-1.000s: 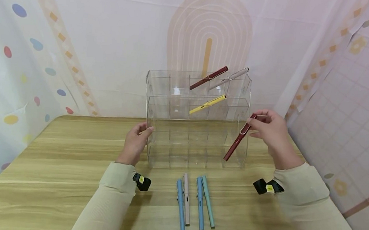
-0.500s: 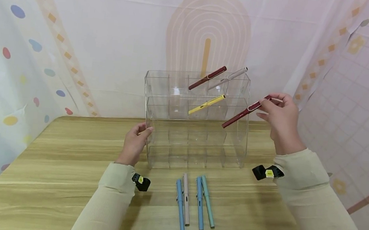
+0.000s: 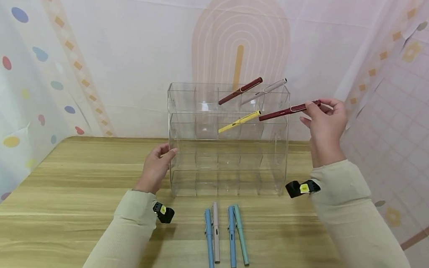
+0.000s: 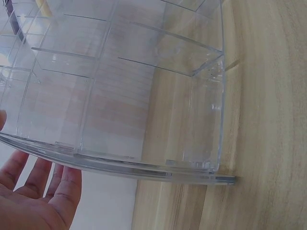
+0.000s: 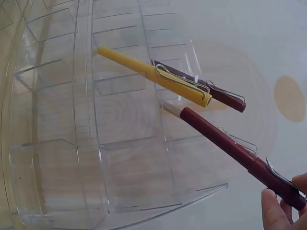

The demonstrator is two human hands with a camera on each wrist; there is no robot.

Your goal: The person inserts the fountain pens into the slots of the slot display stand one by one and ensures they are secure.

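A clear acrylic tiered pen rack (image 3: 228,168) stands on the wooden table. My left hand (image 3: 157,163) grips its left side panel, thumb on the front and fingers behind, as the left wrist view also shows. Between thumb and fingers, my right hand (image 3: 328,120) pinches a dark red pen (image 3: 281,112) by its capped end; the other end points left, over the rack's upper right part. A yellow pen (image 3: 240,122) leans in the second tier. In the top tier lean another dark red pen (image 3: 240,91) and a pale grey-pink pen (image 3: 265,91).
In front of the rack lie two blue pens (image 3: 210,241) (image 3: 232,237), a pinkish pen (image 3: 216,234) and a green pen (image 3: 242,235). Patterned cloth (image 3: 131,39) hangs behind and at both sides of the table (image 3: 82,182).
My right hand has risen with the dark red pen from the rack's lower right to its upper right. The pen has swung from steep to nearly level. My left hand has stayed put.
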